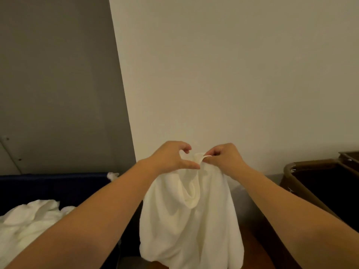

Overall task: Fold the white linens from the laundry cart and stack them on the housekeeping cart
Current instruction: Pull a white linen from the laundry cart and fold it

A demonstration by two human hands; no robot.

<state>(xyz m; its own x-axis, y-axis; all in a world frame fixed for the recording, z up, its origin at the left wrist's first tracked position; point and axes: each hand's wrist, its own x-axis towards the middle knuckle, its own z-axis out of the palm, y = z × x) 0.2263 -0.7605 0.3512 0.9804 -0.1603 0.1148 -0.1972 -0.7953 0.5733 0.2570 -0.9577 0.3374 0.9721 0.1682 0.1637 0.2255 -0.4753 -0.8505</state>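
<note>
A white towel (191, 220) hangs in front of me, held up at its top edge. My right hand (223, 157) pinches a corner of that edge between thumb and fingers. My left hand (172, 157) is right beside it, thumb pressed against the towel's top, its fingers curled above the cloth. The dark blue laundry cart (54, 183) stands at the lower left with a heap of white linens (29, 220) inside, partly hidden by my left forearm. The towel's lower end runs out of view at the bottom.
A brown cart or bin (320, 183) with a dark inside stands at the right. A pale wall is straight ahead, and a grey wall is to the left with a metal bracket (9, 152) on it. A small white cloth piece (113, 175) lies on the blue cart's rim.
</note>
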